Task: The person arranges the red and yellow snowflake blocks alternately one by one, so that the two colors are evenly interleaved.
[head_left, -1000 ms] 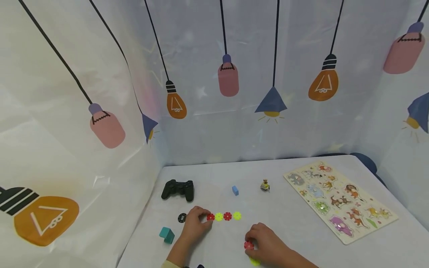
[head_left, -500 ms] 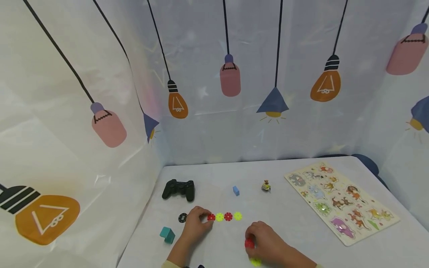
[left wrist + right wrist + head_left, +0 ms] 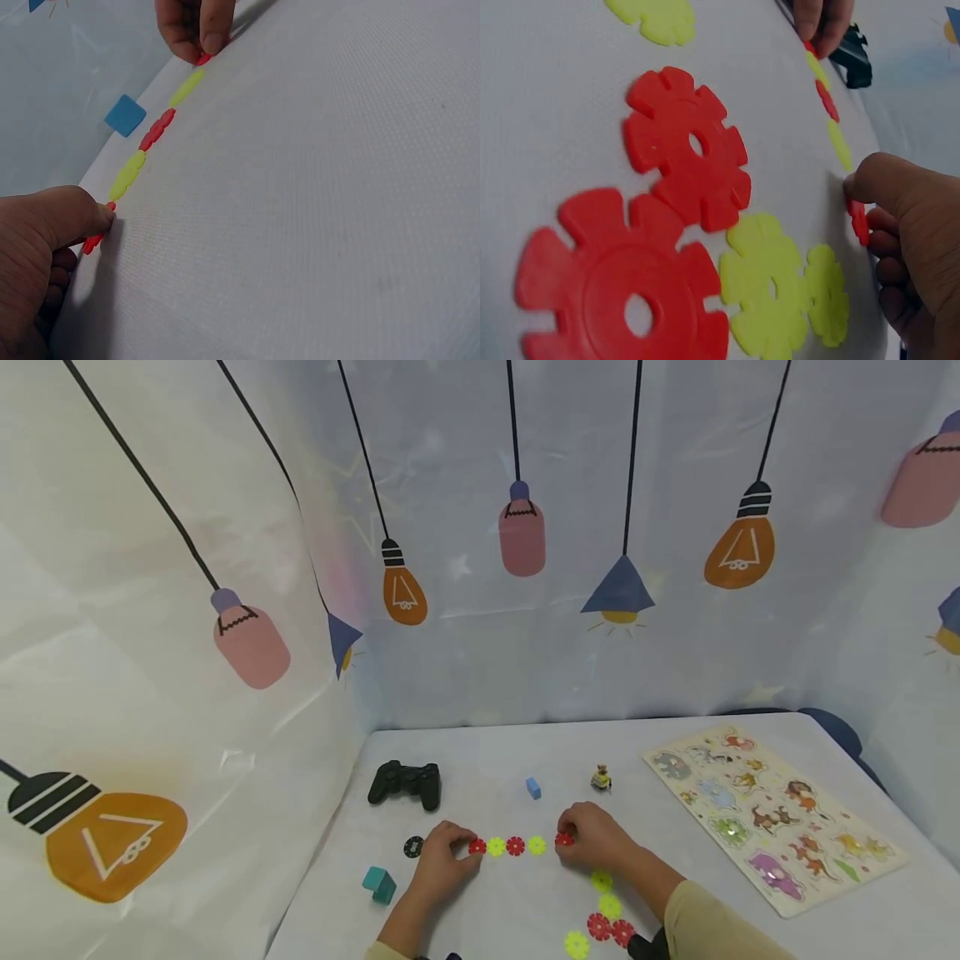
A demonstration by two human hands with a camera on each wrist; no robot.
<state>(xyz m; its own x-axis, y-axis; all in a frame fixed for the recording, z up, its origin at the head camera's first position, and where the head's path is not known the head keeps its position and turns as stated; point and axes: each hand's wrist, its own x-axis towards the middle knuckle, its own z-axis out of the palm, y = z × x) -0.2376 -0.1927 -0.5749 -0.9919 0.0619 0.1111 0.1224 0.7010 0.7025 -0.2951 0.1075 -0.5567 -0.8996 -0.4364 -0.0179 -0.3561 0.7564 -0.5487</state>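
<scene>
A row of flat notched plastic discs lies on the white table. At its left end my left hand [image 3: 438,864] pinches a red disc [image 3: 477,846] between thumb and finger. Rightward follow a yellow disc [image 3: 496,847], a red disc [image 3: 515,846] and another yellow disc [image 3: 536,845]. Beyond a small gap my right hand [image 3: 596,839] pinches one more red disc [image 3: 564,840], partly covered by its fingers. The right wrist view shows this hand's thumb [image 3: 885,184] on the disc's edge. Loose red discs [image 3: 686,148] and yellow discs [image 3: 769,289] lie nearer the body.
Behind the row are a black game controller [image 3: 405,783], a small blue block [image 3: 533,788] and a toy figure [image 3: 601,777]. A black round chip [image 3: 413,847] and teal blocks [image 3: 379,885] sit left of my left hand. An animal puzzle board [image 3: 776,818] lies at right.
My right hand has picked up a red disc from the near loose discs and carried it forward to the row's right end. My left hand keeps its pinch at the left end.
</scene>
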